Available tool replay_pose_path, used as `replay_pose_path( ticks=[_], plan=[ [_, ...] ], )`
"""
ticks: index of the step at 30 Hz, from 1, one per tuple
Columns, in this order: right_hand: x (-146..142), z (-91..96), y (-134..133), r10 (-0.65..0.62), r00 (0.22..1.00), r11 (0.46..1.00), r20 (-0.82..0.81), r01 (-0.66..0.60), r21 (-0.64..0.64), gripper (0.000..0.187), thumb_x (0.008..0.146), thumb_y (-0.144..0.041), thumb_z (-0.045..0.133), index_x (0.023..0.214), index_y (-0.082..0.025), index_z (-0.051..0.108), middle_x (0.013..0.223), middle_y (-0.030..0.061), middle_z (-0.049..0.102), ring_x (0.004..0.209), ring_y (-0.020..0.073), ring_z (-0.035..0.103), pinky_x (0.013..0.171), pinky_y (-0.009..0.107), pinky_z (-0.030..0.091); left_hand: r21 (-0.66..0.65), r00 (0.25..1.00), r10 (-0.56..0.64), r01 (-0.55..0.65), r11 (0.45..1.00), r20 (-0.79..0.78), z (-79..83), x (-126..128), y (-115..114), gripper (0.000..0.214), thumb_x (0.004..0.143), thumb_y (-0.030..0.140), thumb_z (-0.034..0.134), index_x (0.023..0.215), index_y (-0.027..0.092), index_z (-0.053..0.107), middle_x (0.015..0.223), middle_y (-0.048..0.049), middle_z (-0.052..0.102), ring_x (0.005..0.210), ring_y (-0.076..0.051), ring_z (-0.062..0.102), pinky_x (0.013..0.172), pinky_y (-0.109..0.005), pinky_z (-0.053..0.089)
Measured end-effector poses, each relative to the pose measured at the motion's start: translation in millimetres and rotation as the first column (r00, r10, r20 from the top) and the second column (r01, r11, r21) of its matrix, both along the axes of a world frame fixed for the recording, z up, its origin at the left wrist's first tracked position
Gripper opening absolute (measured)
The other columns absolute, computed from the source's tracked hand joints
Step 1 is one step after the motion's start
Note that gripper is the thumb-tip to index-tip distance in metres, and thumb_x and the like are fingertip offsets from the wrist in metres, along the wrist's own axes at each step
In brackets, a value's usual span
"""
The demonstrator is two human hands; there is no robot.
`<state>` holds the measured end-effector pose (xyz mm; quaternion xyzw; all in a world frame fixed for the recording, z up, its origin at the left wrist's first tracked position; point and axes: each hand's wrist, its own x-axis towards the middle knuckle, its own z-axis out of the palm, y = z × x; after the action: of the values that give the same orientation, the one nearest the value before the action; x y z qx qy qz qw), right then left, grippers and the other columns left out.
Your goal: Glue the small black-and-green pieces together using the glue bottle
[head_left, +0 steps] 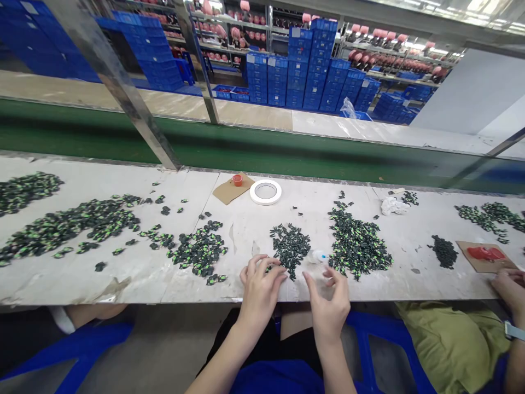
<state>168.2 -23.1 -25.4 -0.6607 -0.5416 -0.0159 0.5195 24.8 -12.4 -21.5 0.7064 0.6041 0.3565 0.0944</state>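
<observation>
My left hand (262, 282) is at the table's front edge, its fingers curled around a small dark part (268, 268) with a trace of green. Just beyond it lies a heap of small dark, rod-like pieces (290, 246). My right hand (329, 303) is right of that heap, thumb and forefinger apart, with nothing visible between them. A small white bottle with a blue tip (318, 256) lies just past the right fingers. Farther right is a pile of black-and-green parts (359, 243), close to my right fingertips. Another black-and-green pile (199, 249) is left of my left hand.
A white tape roll (266, 201) and a red cup (237, 179) on cardboard lie farther back. Crumpled white tissue (394, 206) lies at right. Metal posts (123, 87) rise before a green conveyor belt (254, 150). A co-worker's hand (508, 287) touches cardboard bearing red material.
</observation>
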Motion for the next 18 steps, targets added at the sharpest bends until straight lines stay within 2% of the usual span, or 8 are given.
replay_pose_path(
  ticks=[2,5,9,14,18],
  plan=[
    [-7,-4.2,-10,0.085,0.993,0.995,0.086,-0.079,-0.066,0.029,0.087,-0.046,0.062,0.090,-0.018,0.068,0.079,0.0069,0.065,0.075,0.0202,0.059,0.072,0.034,0.046,-0.038,0.999,0.046,-0.047,0.998,-0.011,2.7,-12,1,0.012,0.080,0.015,0.068,0.086,0.025,0.071,0.099,-0.0054,0.072,0.104,-0.032,0.055,0.082,-0.046,0.037],
    [-18,-10.1,-13,0.114,0.982,0.983,0.150,-0.090,-0.161,0.037,0.093,-0.050,0.050,0.087,-0.020,0.072,0.079,0.0073,0.065,0.078,0.0221,0.057,0.071,0.034,0.042,-0.112,0.995,0.100,-0.102,0.988,-0.023,4.0,-29,2,0.013,0.081,0.017,0.068,0.090,0.025,0.072,0.099,-0.0061,0.073,0.102,-0.032,0.055,0.083,-0.047,0.035],
    [-24,-12.7,-9,0.122,0.975,0.970,0.185,-0.077,-0.232,0.045,0.096,-0.052,0.041,0.084,-0.021,0.072,0.078,0.0074,0.066,0.078,0.0233,0.054,0.069,0.035,0.039,-0.180,0.995,0.096,-0.097,0.979,-0.011,-0.4,-36,2,0.013,0.081,0.020,0.068,0.092,0.026,0.073,0.101,-0.0065,0.072,0.103,-0.031,0.055,0.083,-0.046,0.036],
    [-21,-11.0,-8,0.169,0.977,0.959,0.129,-0.134,-0.248,0.047,0.096,-0.052,0.038,0.076,-0.021,0.066,0.078,0.0076,0.066,0.076,0.0231,0.054,0.071,0.035,0.043,-0.221,0.998,0.060,-0.051,0.974,0.034,-5.7,-30,3,0.013,0.082,0.018,0.065,0.088,0.026,0.073,0.102,-0.0056,0.072,0.103,-0.029,0.056,0.082,-0.043,0.040],
    [-21,-7.1,-10,0.190,0.981,0.959,-0.033,-0.193,-0.209,0.042,0.096,-0.050,0.042,0.078,-0.020,0.066,0.076,0.0071,0.067,0.074,0.0218,0.059,0.067,0.034,0.048,-0.193,0.993,0.016,0.006,0.981,0.116,-4.2,-30,3,0.014,0.084,0.016,0.061,0.087,0.025,0.071,0.095,-0.0034,0.073,0.098,-0.026,0.059,0.081,-0.040,0.043]
  ],
)
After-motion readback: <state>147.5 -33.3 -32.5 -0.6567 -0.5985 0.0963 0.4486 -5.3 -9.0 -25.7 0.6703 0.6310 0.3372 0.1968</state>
